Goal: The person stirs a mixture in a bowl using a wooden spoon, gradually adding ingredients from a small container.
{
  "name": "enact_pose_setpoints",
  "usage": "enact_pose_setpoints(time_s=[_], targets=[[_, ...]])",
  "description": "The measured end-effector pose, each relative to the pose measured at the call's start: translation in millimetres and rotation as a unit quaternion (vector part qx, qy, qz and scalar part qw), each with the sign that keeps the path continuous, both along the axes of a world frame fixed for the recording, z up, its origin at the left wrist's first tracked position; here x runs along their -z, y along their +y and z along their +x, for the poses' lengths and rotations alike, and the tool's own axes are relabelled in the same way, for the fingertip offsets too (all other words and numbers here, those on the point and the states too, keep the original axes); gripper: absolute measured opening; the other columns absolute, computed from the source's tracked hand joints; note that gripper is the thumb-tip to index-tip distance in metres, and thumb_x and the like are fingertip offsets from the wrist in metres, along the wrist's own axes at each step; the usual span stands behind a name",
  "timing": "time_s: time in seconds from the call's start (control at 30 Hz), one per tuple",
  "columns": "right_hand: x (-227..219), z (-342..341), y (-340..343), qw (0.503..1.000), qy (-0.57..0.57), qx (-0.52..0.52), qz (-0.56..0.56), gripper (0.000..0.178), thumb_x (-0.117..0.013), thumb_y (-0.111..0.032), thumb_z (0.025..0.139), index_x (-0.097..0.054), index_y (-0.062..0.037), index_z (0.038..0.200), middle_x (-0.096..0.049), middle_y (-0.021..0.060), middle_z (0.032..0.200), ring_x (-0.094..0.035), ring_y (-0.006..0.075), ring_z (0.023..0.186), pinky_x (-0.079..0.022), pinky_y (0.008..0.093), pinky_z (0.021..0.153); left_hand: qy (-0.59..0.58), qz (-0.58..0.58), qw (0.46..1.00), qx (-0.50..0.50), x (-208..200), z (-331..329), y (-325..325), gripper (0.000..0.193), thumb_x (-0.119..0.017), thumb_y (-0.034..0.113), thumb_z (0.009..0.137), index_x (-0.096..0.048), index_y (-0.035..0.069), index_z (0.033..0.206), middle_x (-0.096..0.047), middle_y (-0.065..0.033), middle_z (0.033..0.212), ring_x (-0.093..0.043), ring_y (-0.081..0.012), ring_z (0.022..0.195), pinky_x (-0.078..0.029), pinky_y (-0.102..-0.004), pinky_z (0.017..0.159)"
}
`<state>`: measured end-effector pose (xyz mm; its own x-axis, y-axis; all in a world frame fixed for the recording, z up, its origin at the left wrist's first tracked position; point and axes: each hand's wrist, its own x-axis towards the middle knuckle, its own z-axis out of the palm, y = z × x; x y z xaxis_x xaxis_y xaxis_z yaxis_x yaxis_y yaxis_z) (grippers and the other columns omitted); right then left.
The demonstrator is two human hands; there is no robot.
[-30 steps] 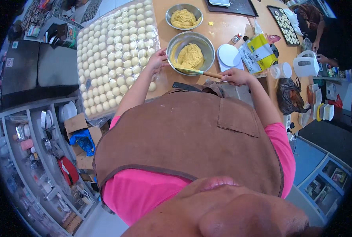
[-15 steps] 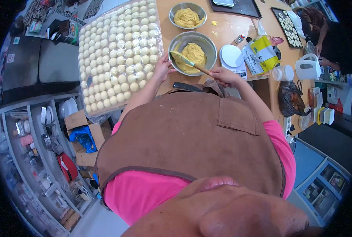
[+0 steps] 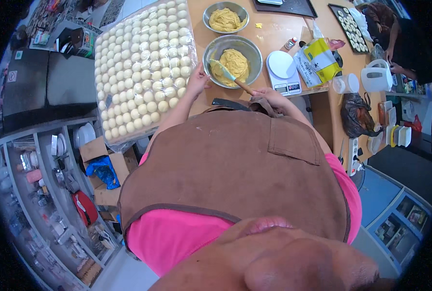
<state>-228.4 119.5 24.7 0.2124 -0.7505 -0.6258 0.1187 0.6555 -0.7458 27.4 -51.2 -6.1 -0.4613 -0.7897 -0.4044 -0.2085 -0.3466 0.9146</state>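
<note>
A metal mixing bowl (image 3: 256, 47) stands near the table's front edge, with thick yellow dough (image 3: 236, 64) inside. My left hand (image 3: 197, 81) is at its lower left side, the fingers curled against the rim. My right hand (image 3: 272, 98) grips the wooden handle of a spatula (image 3: 245, 87) at the front right of the bowl. The spatula's pale blade lies tilted in the bowl, against the left part of the dough, partly coated in yellow. Just behind stands a smaller metal bowl (image 3: 205, 19) of similar yellow dough.
Left of the bowls, a large plastic-covered tray holds rows of pale dough balls (image 3: 143, 68). To the right are a white kitchen scale (image 3: 282, 65), a yellow-and-white sugar bag (image 3: 317, 63), a small bottle (image 3: 290, 43) and a white jug (image 3: 376, 77). Another person (image 3: 405, 46) works at far right.
The spatula blade has shifted within the bowl and the dough is more gathered into a mound. My right hand has come slightly closer to my body. The whole view has shifted a little.
</note>
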Motion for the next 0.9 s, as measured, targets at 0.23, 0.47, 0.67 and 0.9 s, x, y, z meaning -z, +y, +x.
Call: enact_pose_setpoints(time_s=[0.23, 0.47, 0.67, 0.9], targets=[[-18, 11, 3, 0.995, -0.087, 0.045, 0.022, 0.021, -0.048, -0.023, 0.093, -0.056, -0.0042, 0.097, -0.056, -0.0030, 0.072, -0.052, 0.0050, 0.058, -0.043, 0.0191, 0.051, -0.246, -0.305, 0.917, 0.078, -15, 13, 1, 0.062, -0.063, 0.031, 0.080, -0.039, 0.015, 0.135, -0.053, -0.0153, 0.109, -0.057, -0.0292, 0.088, -0.047, -0.0369, 0.080], [-22, 16, 1, 0.991, -0.117, 0.057, 0.015, 0.019, -0.048, -0.021, 0.093, -0.056, -0.0038, 0.095, -0.057, -0.0028, 0.073, -0.052, 0.0047, 0.061, -0.042, 0.0184, 0.052, -0.333, -0.411, 0.843, 0.099, -22, 18, 6, 0.053, -0.060, 0.042, 0.080, -0.049, 0.019, 0.127, -0.053, -0.0139, 0.106, -0.054, -0.0305, 0.095, -0.047, -0.0394, 0.077], [-24, 18, 2, 0.993, -0.091, 0.066, 0.024, 0.016, -0.049, -0.018, 0.093, -0.055, -0.0029, 0.096, -0.057, -0.0023, 0.075, -0.053, 0.0050, 0.061, -0.043, 0.0184, 0.053, -0.317, -0.489, 0.809, 0.079, -20, 23, 20, 0.044, -0.058, 0.043, 0.081, -0.057, 0.018, 0.118, -0.055, -0.0117, 0.100, -0.054, -0.0309, 0.091, -0.047, -0.0409, 0.075], [-24, 19, 1, 0.989, -0.101, 0.090, 0.060, 0.015, -0.049, -0.017, 0.092, -0.054, -0.0027, 0.097, -0.057, -0.0022, 0.076, -0.053, 0.0054, 0.063, -0.044, 0.0194, 0.054, -0.274, -0.496, 0.817, 0.104, -28, 22, 38, 0.041, -0.058, 0.042, 0.082, -0.059, 0.018, 0.115, -0.056, -0.0105, 0.096, -0.055, -0.0294, 0.085, -0.047, -0.0396, 0.071]])
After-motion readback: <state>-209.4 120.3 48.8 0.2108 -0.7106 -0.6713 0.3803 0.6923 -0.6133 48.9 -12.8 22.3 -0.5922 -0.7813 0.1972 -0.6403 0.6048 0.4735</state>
